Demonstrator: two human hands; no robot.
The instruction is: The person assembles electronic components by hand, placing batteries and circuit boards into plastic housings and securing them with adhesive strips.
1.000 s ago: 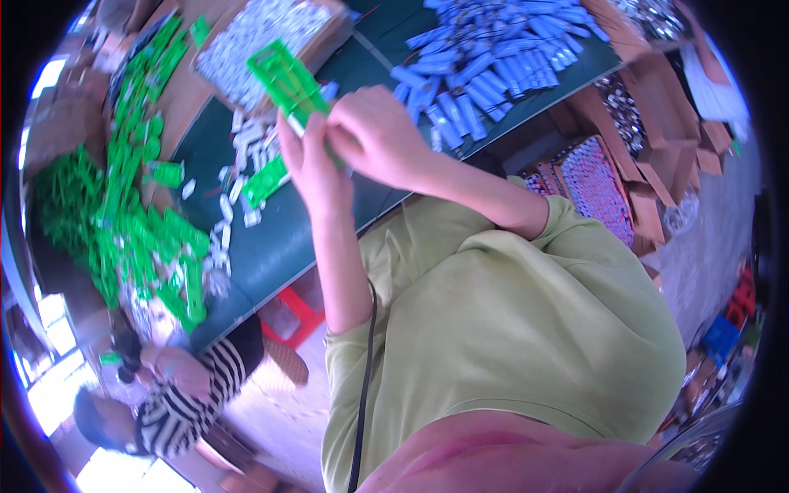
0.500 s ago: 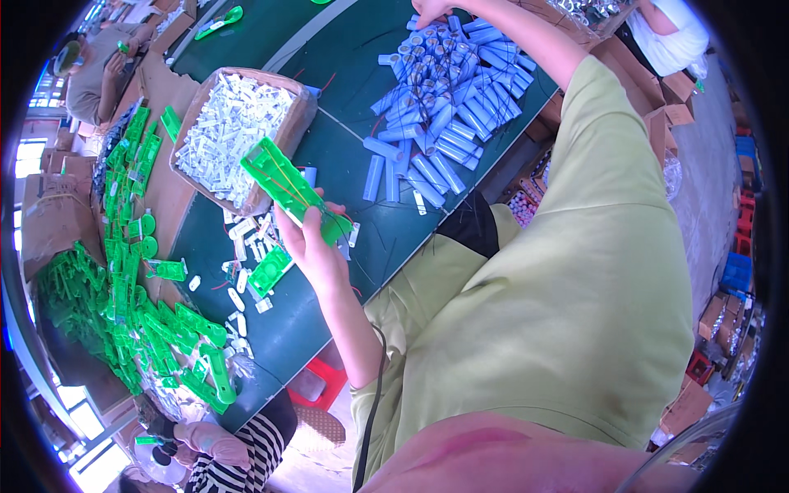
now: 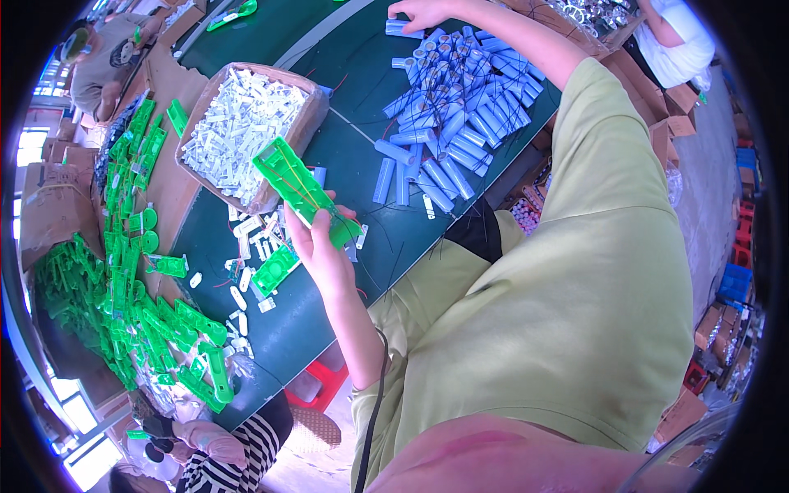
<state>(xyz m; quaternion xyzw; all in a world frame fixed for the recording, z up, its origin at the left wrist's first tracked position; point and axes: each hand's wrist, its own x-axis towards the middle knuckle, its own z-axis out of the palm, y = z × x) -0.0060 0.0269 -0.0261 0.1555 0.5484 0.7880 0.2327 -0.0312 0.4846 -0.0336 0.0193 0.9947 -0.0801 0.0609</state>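
Observation:
My left hand [image 3: 323,245] grips a long green plastic casing half [image 3: 289,182], its open side up, with thin red wires lying inside. At the far edge of the heap, my right hand [image 3: 422,11] has its fingers closed on a blue cylindrical battery cell [image 3: 401,29]. Beside it spreads a large heap of similar blue cells [image 3: 460,107], with thin black wires strewn across. Below the held casing, another green casing piece [image 3: 275,269] rests among small white plastic parts [image 3: 246,238] on the green table [image 3: 288,337].
A cardboard box [image 3: 311,111] full of small white parts stands left of the cells. Many green casings [image 3: 131,246] lie along the table's left side. Co-workers sit at the upper left [image 3: 107,66], lower left [image 3: 238,456] and upper right [image 3: 678,45]. A red stool [image 3: 325,384] stands below the table edge.
My right hand has moved left from the heap's far edge, and a blue cell now shows under its fingers. My left hand still holds the green casing; the view has shifted slightly.

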